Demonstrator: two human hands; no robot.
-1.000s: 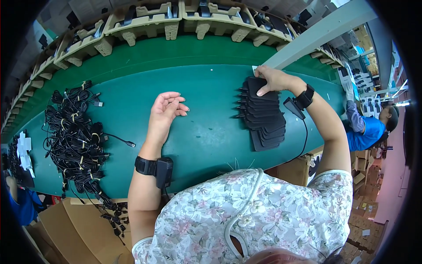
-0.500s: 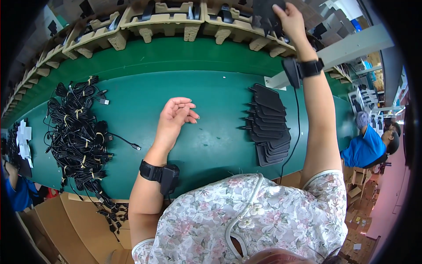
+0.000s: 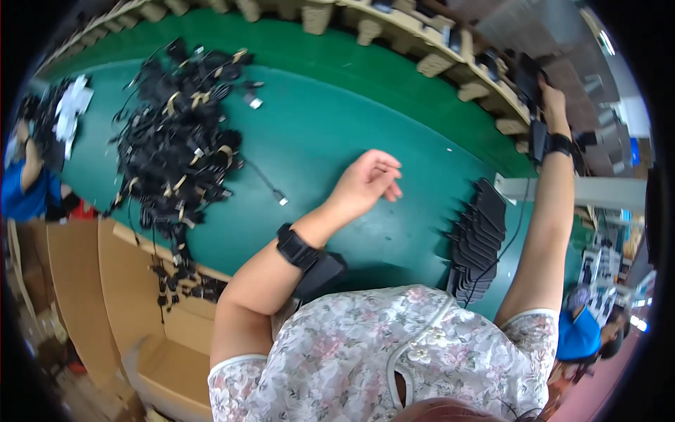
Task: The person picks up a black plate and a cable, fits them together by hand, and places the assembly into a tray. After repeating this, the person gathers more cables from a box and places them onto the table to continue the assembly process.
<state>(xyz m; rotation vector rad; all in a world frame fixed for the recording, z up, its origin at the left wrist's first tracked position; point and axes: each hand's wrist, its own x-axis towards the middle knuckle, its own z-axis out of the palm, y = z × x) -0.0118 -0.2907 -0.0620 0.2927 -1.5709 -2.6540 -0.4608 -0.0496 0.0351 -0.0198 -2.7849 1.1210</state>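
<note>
My right hand (image 3: 553,105) reaches far out over the moulded trays at the upper right, closed on a dark flat plate (image 3: 529,81); part of the plate is blurred. Above the middle of the green table hangs my left hand (image 3: 367,181), its fingers loosely bent and apart, holding nothing. A fanned stack of black flat plates (image 3: 480,239) with small tabs lies to its right. To its left is a heap of black cables (image 3: 179,141) tied in bundles, and one cable plug (image 3: 281,199) sticks out toward the hand.
Cardboard-coloured moulded trays (image 3: 369,32) line the table's far edge, holding dark parts. A pale metal post (image 3: 562,192) stands near the plate stack. An open cardboard box (image 3: 172,362) sits below the table's left edge. People in blue work at the left (image 3: 28,184) and right (image 3: 578,334).
The whole view has turned and shifted. My right hand, still holding the dark plate, has moved farther right along the trays. My left hand stays empty over the table.
</note>
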